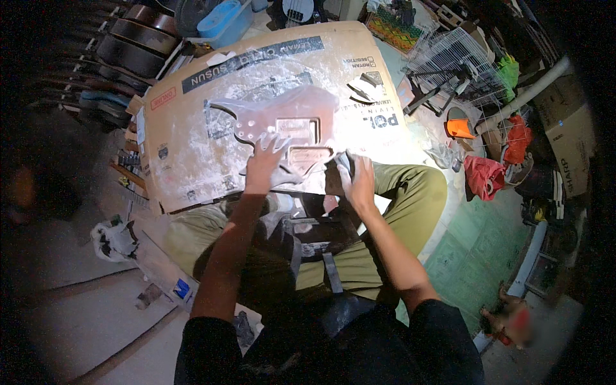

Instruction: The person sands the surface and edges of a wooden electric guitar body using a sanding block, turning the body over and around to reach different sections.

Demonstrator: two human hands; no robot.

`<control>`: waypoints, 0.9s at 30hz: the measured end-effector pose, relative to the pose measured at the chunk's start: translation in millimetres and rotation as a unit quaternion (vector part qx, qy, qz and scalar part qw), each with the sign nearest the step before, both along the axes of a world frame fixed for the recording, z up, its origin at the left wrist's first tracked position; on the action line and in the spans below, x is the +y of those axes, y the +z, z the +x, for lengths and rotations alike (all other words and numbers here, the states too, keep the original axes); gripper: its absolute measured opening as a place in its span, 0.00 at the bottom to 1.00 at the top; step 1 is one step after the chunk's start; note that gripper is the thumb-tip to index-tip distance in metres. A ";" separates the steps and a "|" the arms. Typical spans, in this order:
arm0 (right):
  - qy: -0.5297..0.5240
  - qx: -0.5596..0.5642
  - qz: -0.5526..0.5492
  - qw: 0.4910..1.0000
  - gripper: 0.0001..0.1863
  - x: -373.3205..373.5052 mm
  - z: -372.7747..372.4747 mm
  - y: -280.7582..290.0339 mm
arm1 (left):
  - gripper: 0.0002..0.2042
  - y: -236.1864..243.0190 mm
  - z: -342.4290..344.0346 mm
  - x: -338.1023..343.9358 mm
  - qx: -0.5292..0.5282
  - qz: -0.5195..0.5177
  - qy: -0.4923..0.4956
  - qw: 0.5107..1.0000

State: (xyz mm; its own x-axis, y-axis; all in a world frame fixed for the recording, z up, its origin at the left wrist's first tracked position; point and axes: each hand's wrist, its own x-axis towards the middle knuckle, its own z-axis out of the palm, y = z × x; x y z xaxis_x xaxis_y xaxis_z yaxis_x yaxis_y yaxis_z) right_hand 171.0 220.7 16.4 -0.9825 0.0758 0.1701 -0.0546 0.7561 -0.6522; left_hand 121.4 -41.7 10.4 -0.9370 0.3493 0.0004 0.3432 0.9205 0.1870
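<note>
A dusty pinkish solid guitar body [269, 109] with two routed cavities lies on a cardboard sheet [178, 124] over my lap area. My left hand [266, 160] rests on its lower left part, fingers spread across the surface beside the cavities. My right hand [356, 173] grips a small grey pad [343, 163] at the body's lower right edge; the pad is partly hidden by the fingers. A white-and-black curved piece [364, 90] sits to the upper right on the cardboard.
Dark guitar cases or bodies [138, 48] stack upper left, near blue tubs [218, 19]. Right are a wire rack [459, 64], black stand [430, 96], orange container [460, 128], red bag [484, 176], pale pipe [545, 83] and boxes [564, 154]. My bent legs [410, 218] flank the work.
</note>
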 end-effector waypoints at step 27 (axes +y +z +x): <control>0.103 -0.068 0.183 0.975 0.17 -26.7 -13.5 -7.9 | 0.51 -7.1 7.2 39.0 -0.079 0.028 0.092 0.992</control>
